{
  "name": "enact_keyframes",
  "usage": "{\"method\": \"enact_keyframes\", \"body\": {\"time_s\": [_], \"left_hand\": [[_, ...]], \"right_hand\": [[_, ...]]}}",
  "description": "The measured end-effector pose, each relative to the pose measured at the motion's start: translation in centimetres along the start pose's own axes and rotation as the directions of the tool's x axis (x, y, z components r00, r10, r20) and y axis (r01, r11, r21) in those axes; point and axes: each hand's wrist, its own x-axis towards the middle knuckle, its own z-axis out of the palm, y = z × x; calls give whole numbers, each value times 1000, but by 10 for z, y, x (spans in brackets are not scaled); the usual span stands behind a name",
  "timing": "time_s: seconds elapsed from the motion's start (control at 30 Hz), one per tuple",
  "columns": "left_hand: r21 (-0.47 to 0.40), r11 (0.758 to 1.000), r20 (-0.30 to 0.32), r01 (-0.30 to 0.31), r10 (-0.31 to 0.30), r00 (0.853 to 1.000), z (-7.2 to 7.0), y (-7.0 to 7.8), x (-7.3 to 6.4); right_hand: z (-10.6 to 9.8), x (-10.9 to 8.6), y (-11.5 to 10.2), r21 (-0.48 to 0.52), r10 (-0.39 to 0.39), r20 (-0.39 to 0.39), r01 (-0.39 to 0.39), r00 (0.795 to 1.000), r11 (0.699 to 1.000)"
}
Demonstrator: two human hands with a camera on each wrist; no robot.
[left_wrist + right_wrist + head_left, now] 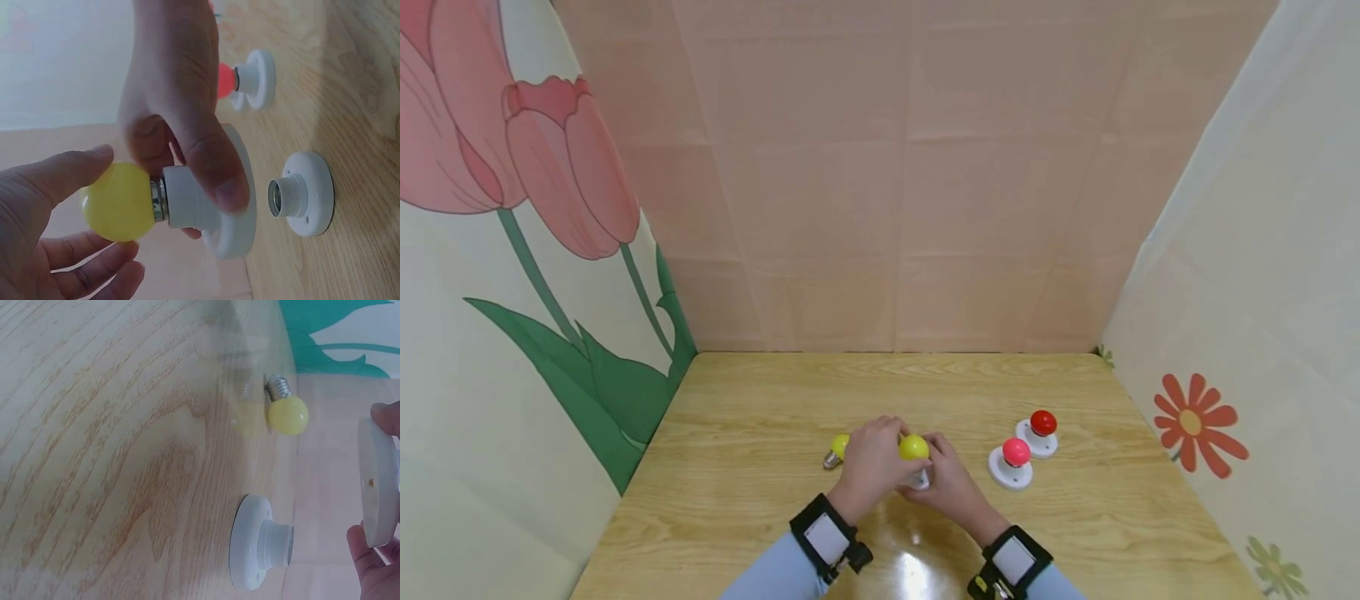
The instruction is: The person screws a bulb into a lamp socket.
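My left hand [874,458] holds a yellow light bulb [119,201] between thumb and fingers. The bulb's metal screw base sits in the collar of a white round lamp socket [182,195], with some thread still showing. My right hand [953,485] grips that socket by its disc-shaped base, raised off the table and turned sideways in the left wrist view. Below it on the table stands another white lamp socket [314,194] with no bulb in its collar; the hands hide it in the head view.
A second yellow bulb [840,446] lies on the wooden table [737,500], left of the hands. To the right stand two white sockets, one with a pink bulb [1017,452], one with a red bulb [1043,422]. Fabric walls [820,208] border the table's back and sides.
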Motion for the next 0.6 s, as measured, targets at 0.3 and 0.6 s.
{"method": "enact_keyframes", "body": {"time_s": [0.3, 0.6], "left_hand": [[-72, 997, 137, 5, 5, 991, -4, 3, 3], [-106, 994, 118, 38, -26, 993, -4, 3, 2]], "right_hand": [[-1, -1, 0, 7, 40, 5, -40, 999, 999], [-1, -2, -1, -36, -2, -10, 1, 1000, 999]]}}
